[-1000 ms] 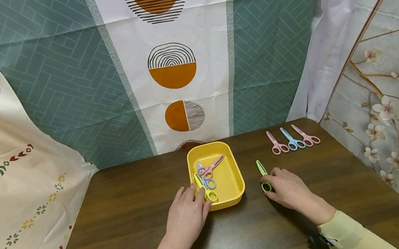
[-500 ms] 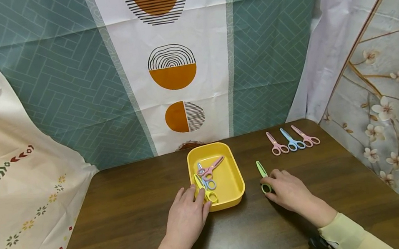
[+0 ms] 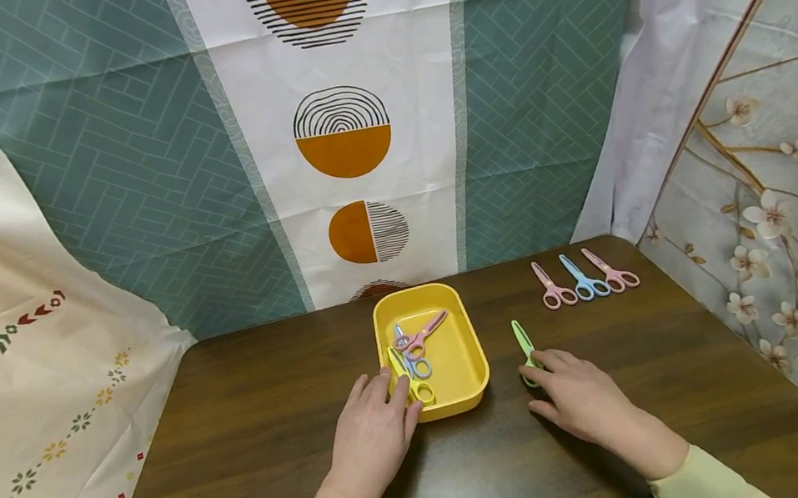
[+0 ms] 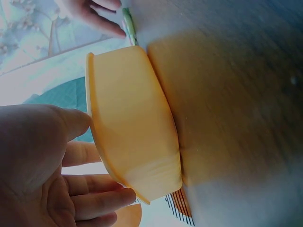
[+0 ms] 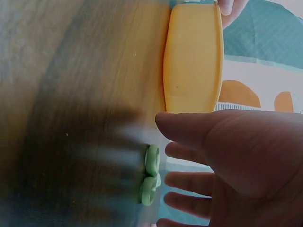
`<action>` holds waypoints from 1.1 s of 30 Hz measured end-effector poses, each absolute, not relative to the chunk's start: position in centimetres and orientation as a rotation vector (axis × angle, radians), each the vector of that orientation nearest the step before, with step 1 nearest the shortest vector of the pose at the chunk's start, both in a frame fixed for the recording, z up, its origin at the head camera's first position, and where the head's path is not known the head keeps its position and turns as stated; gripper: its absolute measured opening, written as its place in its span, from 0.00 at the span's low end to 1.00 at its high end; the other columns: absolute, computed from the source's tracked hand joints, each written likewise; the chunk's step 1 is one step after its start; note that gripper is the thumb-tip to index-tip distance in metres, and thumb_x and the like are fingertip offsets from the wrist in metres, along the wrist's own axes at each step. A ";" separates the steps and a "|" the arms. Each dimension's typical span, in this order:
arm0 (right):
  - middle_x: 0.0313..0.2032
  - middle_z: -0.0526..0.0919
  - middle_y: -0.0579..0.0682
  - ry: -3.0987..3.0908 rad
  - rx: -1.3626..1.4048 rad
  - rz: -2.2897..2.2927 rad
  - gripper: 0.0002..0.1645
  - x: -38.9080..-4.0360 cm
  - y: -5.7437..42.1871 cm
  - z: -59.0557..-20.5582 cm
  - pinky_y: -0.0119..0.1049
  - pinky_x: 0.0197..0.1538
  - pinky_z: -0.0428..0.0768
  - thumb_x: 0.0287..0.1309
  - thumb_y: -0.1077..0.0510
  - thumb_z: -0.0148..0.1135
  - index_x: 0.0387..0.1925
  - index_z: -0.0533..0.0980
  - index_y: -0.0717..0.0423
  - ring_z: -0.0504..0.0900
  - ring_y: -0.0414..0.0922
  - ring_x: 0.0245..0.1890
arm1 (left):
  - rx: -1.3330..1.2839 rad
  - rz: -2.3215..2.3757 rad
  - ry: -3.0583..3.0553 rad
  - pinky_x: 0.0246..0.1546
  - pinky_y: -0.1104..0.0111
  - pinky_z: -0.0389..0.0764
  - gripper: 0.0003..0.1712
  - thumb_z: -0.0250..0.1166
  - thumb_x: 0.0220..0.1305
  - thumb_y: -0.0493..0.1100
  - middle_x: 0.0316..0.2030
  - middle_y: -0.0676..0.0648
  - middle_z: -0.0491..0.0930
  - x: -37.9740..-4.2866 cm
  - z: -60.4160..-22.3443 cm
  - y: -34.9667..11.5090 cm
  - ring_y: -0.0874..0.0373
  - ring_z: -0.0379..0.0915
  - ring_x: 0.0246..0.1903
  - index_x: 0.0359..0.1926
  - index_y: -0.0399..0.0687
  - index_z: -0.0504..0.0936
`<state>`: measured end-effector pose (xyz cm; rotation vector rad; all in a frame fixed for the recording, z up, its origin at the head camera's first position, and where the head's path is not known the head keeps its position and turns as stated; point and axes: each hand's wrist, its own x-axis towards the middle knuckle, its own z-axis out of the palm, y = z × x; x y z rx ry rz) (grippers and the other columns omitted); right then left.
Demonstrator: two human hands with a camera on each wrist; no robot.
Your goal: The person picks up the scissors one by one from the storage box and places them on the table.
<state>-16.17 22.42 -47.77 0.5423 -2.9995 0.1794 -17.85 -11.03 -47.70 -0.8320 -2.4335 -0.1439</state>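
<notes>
At the near left corner of the yellow tray (image 3: 461, 406) my left hand (image 3: 374, 437) grips the rim, thumb outside and index finger reaching over. Inside lie pink scissors (image 3: 431, 329), blue scissors (image 3: 400, 336) and yellow scissors (image 3: 395, 361), bunched toward the left side. Green scissors (image 3: 521, 337) lie on the table right of the tray, blades pointing away. My right hand (image 3: 581, 397) hovers over their handles (image 5: 152, 161), fingers spread and apart from them in the right wrist view.
Toward the table's back right corner, left pink scissors (image 3: 556, 295), blue scissors (image 3: 578, 276) and right pink scissors (image 3: 604, 266) lie in a row. A patterned curtain (image 3: 530, 97) hangs behind the brown table (image 3: 273, 383); a floral cloth (image 3: 785, 249) hangs at the right.
My right thumb and fingers have parted from the green scissors' handles, and the hand has shifted slightly toward me and right. The scissors and my left hand stay in place.
</notes>
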 end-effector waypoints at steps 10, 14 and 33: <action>0.71 0.78 0.64 -3.038 0.556 0.192 0.35 -15.0 22.4 -48.1 0.66 0.66 0.79 0.70 0.42 0.76 0.70 0.82 0.57 0.76 0.66 0.72 | -0.825 -0.125 -2.442 0.66 0.45 0.82 0.22 0.76 0.73 0.52 0.52 0.33 0.87 -18.0 -47.8 -11.0 0.41 0.89 0.54 0.56 0.40 0.89; 0.72 0.78 0.64 -3.042 0.556 0.199 0.37 -14.7 22.3 -48.1 0.66 0.67 0.79 0.69 0.40 0.76 0.71 0.81 0.56 0.76 0.66 0.72 | -0.820 -0.122 -2.446 0.67 0.46 0.81 0.22 0.76 0.73 0.52 0.53 0.32 0.87 -18.0 -47.8 -11.0 0.42 0.89 0.54 0.56 0.40 0.89; 0.75 0.75 0.66 -3.073 0.543 0.245 0.38 -14.5 22.4 -48.3 0.67 0.71 0.76 0.71 0.41 0.75 0.73 0.79 0.56 0.74 0.68 0.74 | -0.820 -0.115 -2.455 0.67 0.46 0.81 0.22 0.75 0.74 0.53 0.52 0.33 0.87 -17.8 -47.7 -10.9 0.42 0.88 0.55 0.56 0.40 0.88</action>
